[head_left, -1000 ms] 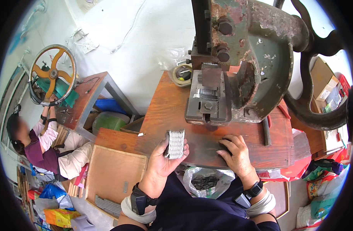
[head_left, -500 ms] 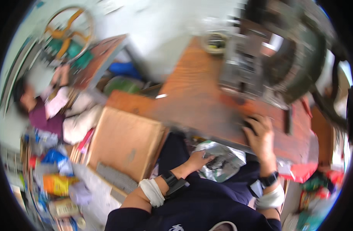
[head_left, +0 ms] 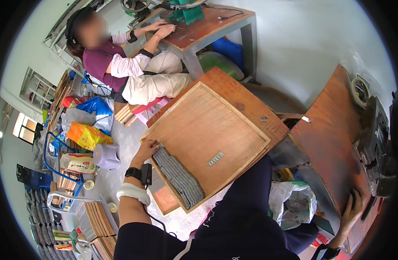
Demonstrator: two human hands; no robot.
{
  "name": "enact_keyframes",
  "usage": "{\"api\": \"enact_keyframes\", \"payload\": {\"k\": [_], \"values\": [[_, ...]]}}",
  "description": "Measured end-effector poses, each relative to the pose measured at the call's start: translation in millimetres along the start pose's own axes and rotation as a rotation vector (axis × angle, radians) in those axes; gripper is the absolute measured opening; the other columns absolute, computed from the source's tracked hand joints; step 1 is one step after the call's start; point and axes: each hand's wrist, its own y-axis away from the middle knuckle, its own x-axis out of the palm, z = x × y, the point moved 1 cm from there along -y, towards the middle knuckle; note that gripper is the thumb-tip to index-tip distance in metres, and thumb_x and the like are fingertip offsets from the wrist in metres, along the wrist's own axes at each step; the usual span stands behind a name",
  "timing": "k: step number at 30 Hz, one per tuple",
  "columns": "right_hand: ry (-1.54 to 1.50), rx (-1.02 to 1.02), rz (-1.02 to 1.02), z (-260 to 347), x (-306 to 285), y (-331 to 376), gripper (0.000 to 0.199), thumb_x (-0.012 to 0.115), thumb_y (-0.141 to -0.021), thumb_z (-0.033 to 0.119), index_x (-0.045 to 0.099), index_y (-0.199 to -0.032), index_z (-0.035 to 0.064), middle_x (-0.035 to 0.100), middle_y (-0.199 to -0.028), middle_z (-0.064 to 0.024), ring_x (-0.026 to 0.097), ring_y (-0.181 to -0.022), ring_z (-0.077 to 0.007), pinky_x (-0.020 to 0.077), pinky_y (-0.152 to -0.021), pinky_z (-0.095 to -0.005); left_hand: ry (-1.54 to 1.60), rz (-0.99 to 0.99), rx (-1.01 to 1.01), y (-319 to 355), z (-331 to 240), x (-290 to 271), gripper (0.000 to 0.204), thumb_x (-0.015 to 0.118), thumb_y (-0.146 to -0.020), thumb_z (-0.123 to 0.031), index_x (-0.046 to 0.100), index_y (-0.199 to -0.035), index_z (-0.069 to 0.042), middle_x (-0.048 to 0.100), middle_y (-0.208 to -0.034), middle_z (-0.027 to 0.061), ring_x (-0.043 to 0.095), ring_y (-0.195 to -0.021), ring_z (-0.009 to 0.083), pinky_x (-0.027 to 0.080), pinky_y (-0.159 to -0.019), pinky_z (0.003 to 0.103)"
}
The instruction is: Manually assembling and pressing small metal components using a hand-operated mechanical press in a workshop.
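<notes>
My left hand (head_left: 147, 150) is at the left corner of a shallow wooden tray (head_left: 203, 93), its fingers curled at the end of a block of tightly packed rows of small grey metal pieces (head_left: 178, 175). Whether a piece is between those fingertips is hidden. A short separate strip of similar pieces (head_left: 216, 158) lies on the tray's bare floor. My right hand (head_left: 354, 207) rests open on the edge of the worn red-brown worktable (head_left: 324, 117), fingers extended, beside a dark machine (head_left: 374, 147).
A clear plastic bag (head_left: 293, 203) hangs open beside my legs, below the worktable. Another person (head_left: 105, 65) sits at a second table (head_left: 207, 28) with both hands on it. Sacks (head_left: 88, 135), a lilac stool (head_left: 106, 156) and a blue-framed trolley (head_left: 55, 173) stand at the left.
The view has swung left. My left hand has gone from the plastic bag at my lap to the wooden tray. My right hand stays on the worktable, now nearer its front edge.
</notes>
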Motion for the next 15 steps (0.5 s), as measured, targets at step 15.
{"api": "enact_keyframes", "payload": {"k": [15], "values": [[0.036,-0.012,0.004,-10.5,3.0,4.0,0.017,0.048,-0.089,0.002,0.058,-0.101,-0.0058,0.055,-0.109,-0.0182,0.054,-0.102,-0.0331,0.042,-0.088,-0.0397,-0.131,0.08,0.047,3.8,-21.4,-12.1,0.056,0.084,-0.055,-0.009,0.064,-0.107,-0.004,0.064,-0.085,0.0067,0.057,-0.074,0.0157,0.048,-0.071,0.027]]}}
